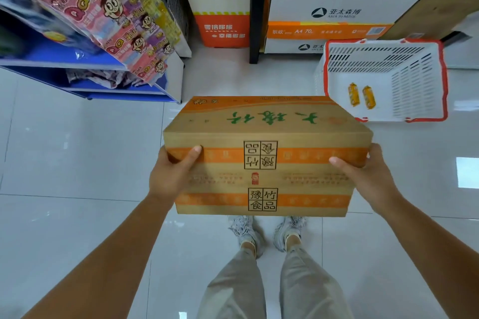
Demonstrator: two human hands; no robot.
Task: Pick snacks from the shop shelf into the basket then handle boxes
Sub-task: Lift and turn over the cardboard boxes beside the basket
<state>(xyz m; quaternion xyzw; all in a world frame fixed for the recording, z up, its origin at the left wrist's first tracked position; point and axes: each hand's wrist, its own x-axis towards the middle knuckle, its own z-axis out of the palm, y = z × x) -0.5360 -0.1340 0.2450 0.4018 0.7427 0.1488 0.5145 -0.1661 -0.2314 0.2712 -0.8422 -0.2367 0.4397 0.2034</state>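
You hold the box (267, 158) between your left hand (172, 176) and right hand (368, 176), 1 at each end, above the floor (77, 150), ahead of your feet (246, 233). The basket (412, 85) stands on the floor behind and right of the box, 2 snack packs (353, 94) side by side in it. The shelf (103, 94) stands at left, snack bags (116, 21) on it. A paper carton (337, 8) sits behind the basket.

the cardboard box (264, 158) is tan with orange bands and green brush lettering; basket (383, 59) is white slatted plastic with a red rim; two snack packs (361, 96) inside are yellow-orange; shelf (85, 59) is blue; floor (64, 150) is glossy white tile
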